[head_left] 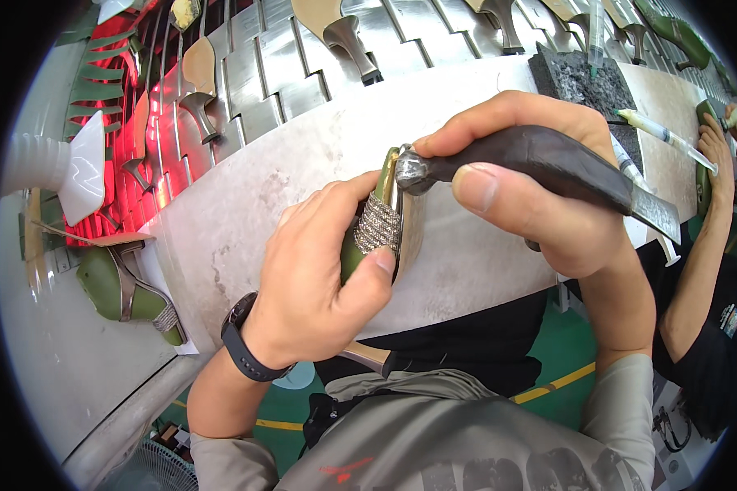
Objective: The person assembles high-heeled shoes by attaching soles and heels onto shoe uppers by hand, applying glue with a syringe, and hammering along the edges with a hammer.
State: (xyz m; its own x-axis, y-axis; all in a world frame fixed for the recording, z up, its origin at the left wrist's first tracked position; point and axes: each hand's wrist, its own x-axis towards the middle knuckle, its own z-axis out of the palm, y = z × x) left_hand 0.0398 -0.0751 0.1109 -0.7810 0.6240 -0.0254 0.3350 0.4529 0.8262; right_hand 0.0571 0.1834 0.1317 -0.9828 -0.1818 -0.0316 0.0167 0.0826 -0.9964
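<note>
In the middle, my left hand (pixel 319 270) is wrapped round a high-heeled shoe on a green shoe last (pixel 354 255), its toe pointing away from me. A glittering strap (pixel 378 225) crosses the toe part, and the heel (pixel 368 358) sticks out below my wrist. My right hand (pixel 549 176) grips pincers with a dark handle (pixel 540 159). Their rounded metal head (pixel 413 169) is at the shoe's toe edge, apparently touching it; the jaws are hidden. A flat metal end (pixel 657 217) projects past my right palm.
A metal slat conveyor (pixel 287 61) carries several heeled soles beyond the pale worktable (pixel 221 204). Another green shoe (pixel 110 286) lies left, near a white nozzle (pixel 90 168) and red-lit slats. A dark block (pixel 581 82) and syringes (pixel 663 131) stand right, beside a co-worker's arm (pixel 704 245).
</note>
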